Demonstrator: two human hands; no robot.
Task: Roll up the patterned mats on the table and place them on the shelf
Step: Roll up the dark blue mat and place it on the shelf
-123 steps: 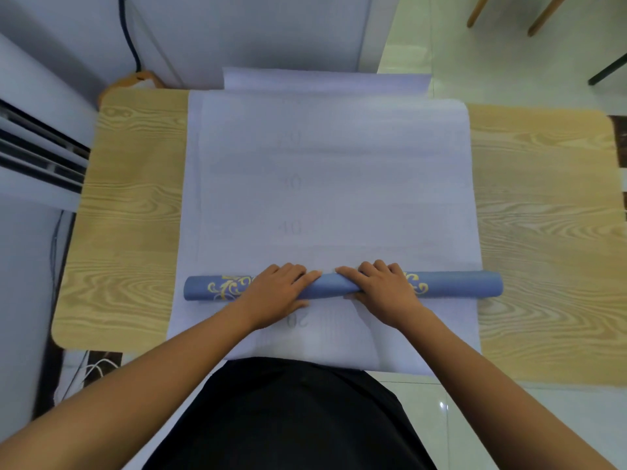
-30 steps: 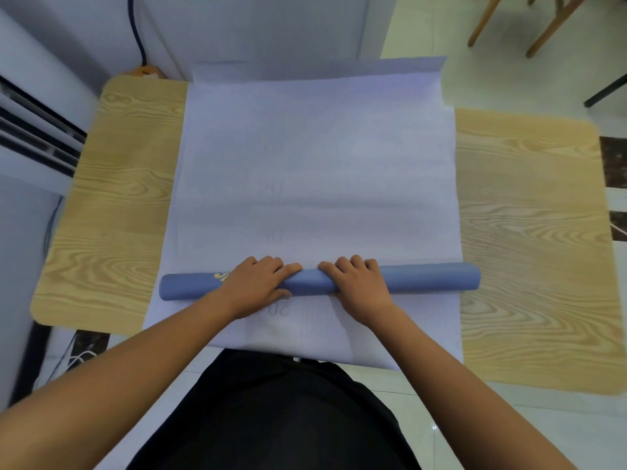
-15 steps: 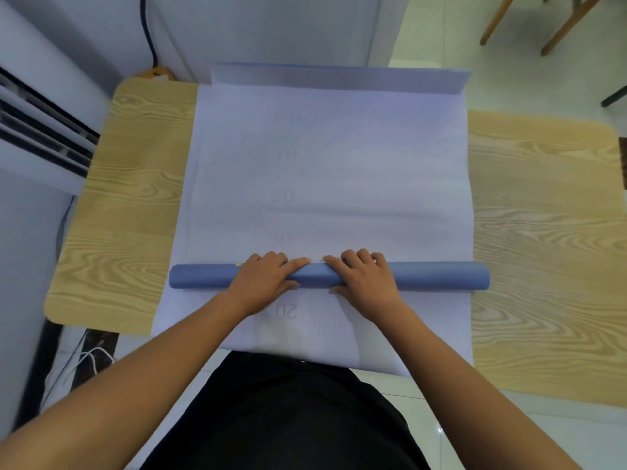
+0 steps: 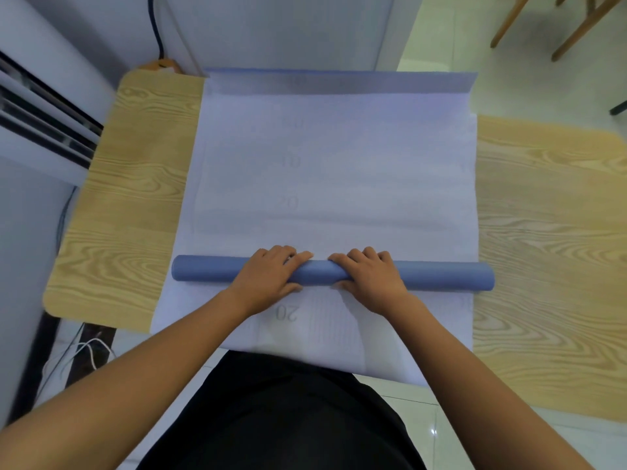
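Where a white slatted appliance (image 4: 40, 106) fills the nine-to-ten o'clock edge of the scene, a black cable (image 4: 156, 25) is seen running up the wall at eleven o'clock. White cords (image 4: 84, 351) are glimpsed on the floor at eight o'clock, just off the corner of a light wood-grain table (image 4: 129, 198).

A pale lilac sheet (image 4: 339, 171), marked with faint numbers, is spread over the table's middle from twelve o'clock to six o'clock. A blue roll (image 4: 210, 273) of mat is laid crosswise on that sheet, a little toward six o'clock of the table's centre. Its ends reach from the sheet's nine o'clock edge to just past its three o'clock edge.

The left hand (image 4: 268, 276) is placed on the roll toward nine o'clock of its middle. Its fingers are curled over the top and its thumb is tucked against the near side, so the roll is gripped. The right hand (image 4: 369, 276) is set just beside it toward three o'clock in the same hold. The two index fingertips are kept near but apart.

Wooden chair legs (image 4: 576, 25) are seen on the tiled floor at one o'clock.
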